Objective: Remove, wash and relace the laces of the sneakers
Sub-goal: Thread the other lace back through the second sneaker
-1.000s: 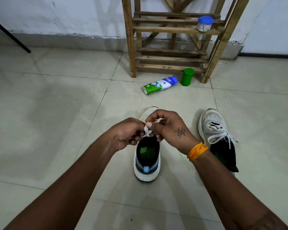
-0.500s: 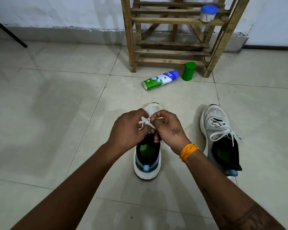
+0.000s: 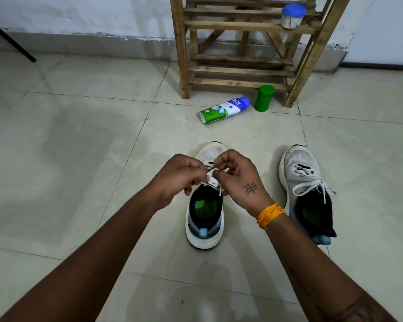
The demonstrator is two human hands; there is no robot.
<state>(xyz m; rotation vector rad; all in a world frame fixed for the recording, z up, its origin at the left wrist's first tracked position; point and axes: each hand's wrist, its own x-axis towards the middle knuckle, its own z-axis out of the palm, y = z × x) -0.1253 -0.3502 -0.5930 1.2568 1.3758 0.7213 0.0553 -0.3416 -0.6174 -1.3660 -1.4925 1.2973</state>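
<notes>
On a pale tiled floor (image 3: 79, 159), the left hand (image 3: 177, 177) and right hand (image 3: 239, 175) pinch a bunched white lace (image 3: 211, 178) over a white mesh sneaker (image 3: 205, 219). A second laced white sneaker (image 3: 305, 182) lies right of it. Farther off, a green-and-white bottle (image 3: 223, 109) lies beside an upright green cylinder (image 3: 263, 97), near a wooden slatted rack (image 3: 240, 54).

A plain home room, it seems: a pale tiled floor (image 3: 79, 159) is seen running up to a scuffed white wall (image 3: 91, 12). A rough wooden rack (image 3: 242, 70) is stood against that wall, a blue-lidded jar (image 3: 293, 16) kept on one slat. By the rack's foot a bottle (image 3: 224, 109) is laid flat beside a green container (image 3: 263, 97).
</notes>
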